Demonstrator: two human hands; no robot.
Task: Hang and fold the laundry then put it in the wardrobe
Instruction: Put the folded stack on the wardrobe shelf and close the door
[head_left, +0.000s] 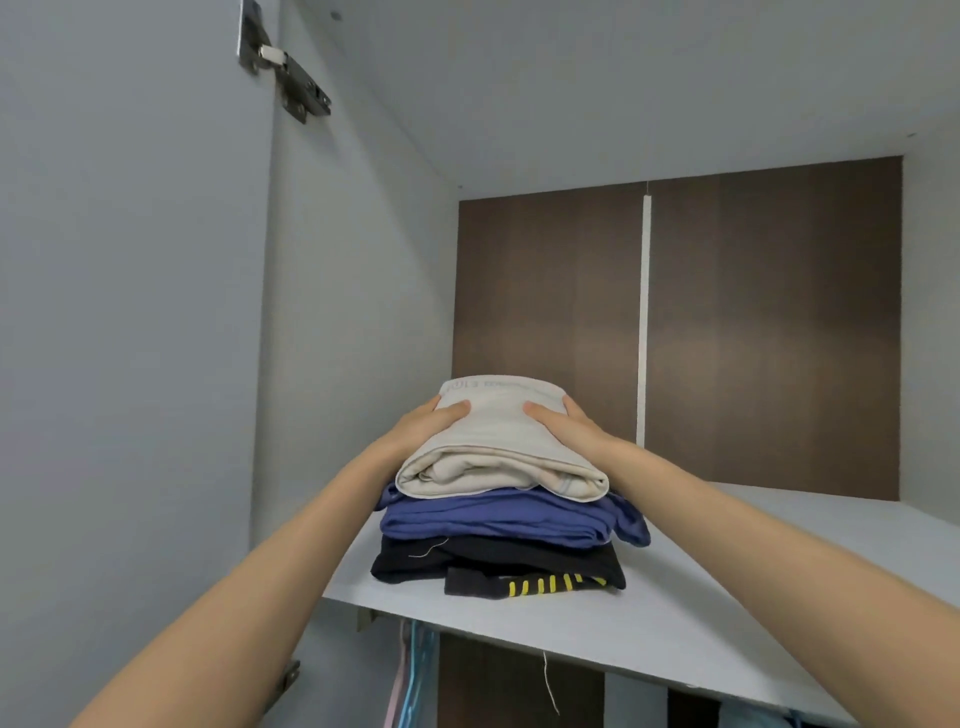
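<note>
**Folded stack on wardrobe shelf, both hands on the top piece**

The beige folded garment (498, 447) tops the pile. It is soft, thick cloth with rounded fold edges and faint grey print near its far edge. The left hand (431, 421) grips its left side and the right hand (561, 421) grips its right side. Both thumbs lie flat on top, and the fingers wrap round the sides, mostly hidden.

Under it is a blue garment (498, 519), thinner and smoother, with creased layers bulging out to the right. Below that is a black garment (467, 561), matte, with a pale loose thread on it. At the bottom front a dark piece with short yellow stripes (540, 584) pokes out.

The pile sits on the pale grey shelf (727, 597) of the wardrobe, near its left front corner. The shelf is flat, smooth board.

Behind it is a brown wood-grain back panel (545, 312), split by a white vertical strip (644, 312). A metal hinge (283, 67) is fixed on the left wall, high up. Below the shelf are light blue and pink hangers (415, 670).
</note>
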